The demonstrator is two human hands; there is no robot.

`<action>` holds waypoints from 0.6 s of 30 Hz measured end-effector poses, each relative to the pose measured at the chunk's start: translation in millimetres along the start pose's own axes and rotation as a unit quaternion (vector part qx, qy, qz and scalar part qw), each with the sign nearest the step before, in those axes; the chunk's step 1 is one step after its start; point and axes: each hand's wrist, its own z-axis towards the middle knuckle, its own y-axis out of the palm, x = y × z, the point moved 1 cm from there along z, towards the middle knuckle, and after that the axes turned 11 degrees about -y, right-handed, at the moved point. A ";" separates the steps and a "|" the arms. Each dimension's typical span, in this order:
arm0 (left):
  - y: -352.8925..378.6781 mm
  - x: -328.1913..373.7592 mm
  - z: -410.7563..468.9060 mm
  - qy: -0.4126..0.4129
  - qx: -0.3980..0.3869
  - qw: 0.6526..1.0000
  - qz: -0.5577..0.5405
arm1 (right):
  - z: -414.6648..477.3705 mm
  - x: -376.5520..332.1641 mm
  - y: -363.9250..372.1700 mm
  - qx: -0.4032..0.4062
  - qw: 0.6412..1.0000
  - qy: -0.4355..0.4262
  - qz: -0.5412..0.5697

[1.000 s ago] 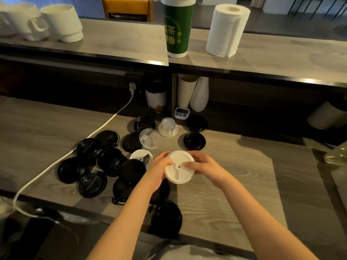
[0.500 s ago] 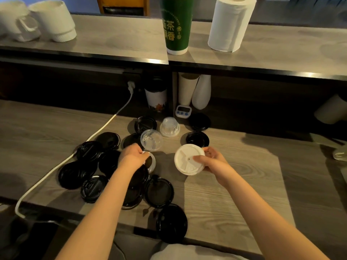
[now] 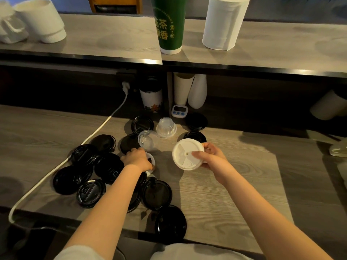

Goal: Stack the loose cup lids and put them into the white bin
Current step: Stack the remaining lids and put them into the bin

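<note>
A grey wood-grain worktop (image 3: 225, 194) runs below a dim raised shelf (image 3: 112, 40) bearing a tall green cup (image 3: 169, 25) and a paper roll (image 3: 223, 23). The right hand (image 3: 212, 159) pinches a round white lid (image 3: 186, 153) above the worktop. The left hand (image 3: 137, 158) curls over a smaller white lid (image 3: 151, 160) lying among glossy black lids (image 3: 107, 166). Clear domed lids (image 3: 166, 127) sit behind, and a white cable (image 3: 97, 128) crosses at the left.

The left hand (image 3: 138, 158) grips a small lid (image 3: 151, 160); the right hand (image 3: 212, 158) pinches a white lid (image 3: 185, 153).
</note>
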 end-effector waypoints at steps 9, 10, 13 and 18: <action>-11.5 28.1 -29.4 0.094 0.011 0.993 -0.075 | 0.9 4.9 -12.3 0.086 0.996 -0.008 0.002; -15.3 32.4 -35.3 0.103 0.004 0.991 -0.089 | 0.0 5.1 -15.3 0.098 0.995 -0.008 0.003; -26.4 44.0 -56.2 0.138 -0.004 0.980 -0.142 | -3.2 5.2 -23.3 0.128 0.992 -0.010 0.007; -43.8 58.0 -92.0 0.261 0.049 0.925 -0.273 | -9.7 -2.1 -33.2 0.151 0.988 -0.025 0.014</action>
